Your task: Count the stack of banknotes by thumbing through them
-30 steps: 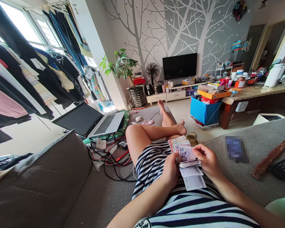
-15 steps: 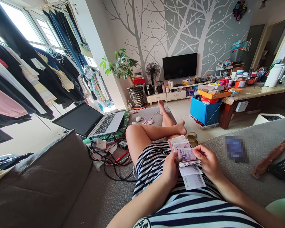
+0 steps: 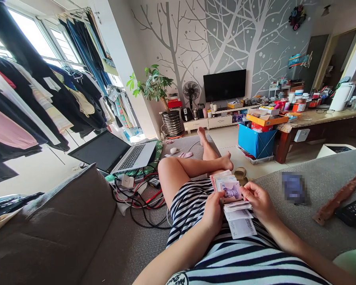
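Observation:
Above my lap, my left hand (image 3: pixel 213 213) is closed around a fanned stack of banknotes (image 3: pixel 231 191), its thumb lying on the near edge. A purple note with a portrait is on top; pinkish and bluish edges show behind it. At the stack's right edge the thumb and fingers of my right hand (image 3: pixel 258 202) are pinched on a note. Below, between the hands, hang folded pale papers, and the lowest printed white slip (image 3: pixel 243 228) rests against my striped clothing (image 3: pixel 234 263). How the papers are held underneath is hidden.
On the grey sofa (image 3: pixel 136 247) to the left lie tangled cables (image 3: pixel 139 202) and an open laptop (image 3: pixel 133 156). To the right are a blurred-out item (image 3: pixel 295 188), a brown strip (image 3: pixel 341 194) and a black remote (image 3: pixel 354 209). A blue box (image 3: pixel 255 140) stands beside a cluttered table (image 3: pixel 311 118).
The top note now shows a purple portrait where a large "5" showed before. The papers below have shifted slightly, while both hands stay nearly in place.

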Motion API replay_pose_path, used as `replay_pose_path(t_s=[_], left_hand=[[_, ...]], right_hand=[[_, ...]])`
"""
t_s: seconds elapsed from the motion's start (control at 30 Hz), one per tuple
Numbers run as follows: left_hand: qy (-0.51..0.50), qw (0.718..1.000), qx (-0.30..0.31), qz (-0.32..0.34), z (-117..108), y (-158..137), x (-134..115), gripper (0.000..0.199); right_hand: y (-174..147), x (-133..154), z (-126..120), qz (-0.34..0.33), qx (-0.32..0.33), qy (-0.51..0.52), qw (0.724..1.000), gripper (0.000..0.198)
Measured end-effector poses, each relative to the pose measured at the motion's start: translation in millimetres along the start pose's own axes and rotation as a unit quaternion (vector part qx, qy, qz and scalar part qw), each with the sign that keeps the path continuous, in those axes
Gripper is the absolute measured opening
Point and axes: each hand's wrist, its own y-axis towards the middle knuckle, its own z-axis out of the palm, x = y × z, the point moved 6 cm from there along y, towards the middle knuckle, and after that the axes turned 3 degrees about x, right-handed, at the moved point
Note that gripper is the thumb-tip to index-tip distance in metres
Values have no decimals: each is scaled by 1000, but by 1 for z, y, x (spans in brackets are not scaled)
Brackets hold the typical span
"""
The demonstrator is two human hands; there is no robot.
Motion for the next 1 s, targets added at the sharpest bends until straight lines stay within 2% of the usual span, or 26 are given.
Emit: replay_pose_path(t_s=[0.13, 0.3, 0.43, 0.63, 1.0], left_hand=[[30, 999, 16, 3, 0, -1, -2, 26], [28, 999, 33, -1, 7, -2, -4, 27], [30, 999, 21, 1, 5, -1, -4, 24], [17, 999, 29, -7, 6, 3, -2, 30], [62, 997, 33, 15, 6, 6, -4, 28]], right_hand=[[5, -9, -2, 24, -6, -22, 999, 63], [5, -11, 0, 19, 7, -40, 999, 62], [5, -6, 0, 12, 1, -38, 999, 62], [3, 8, 4, -1, 25, -8, 1000, 61], [0, 15, 3, -23, 29, 1, 999, 55]])
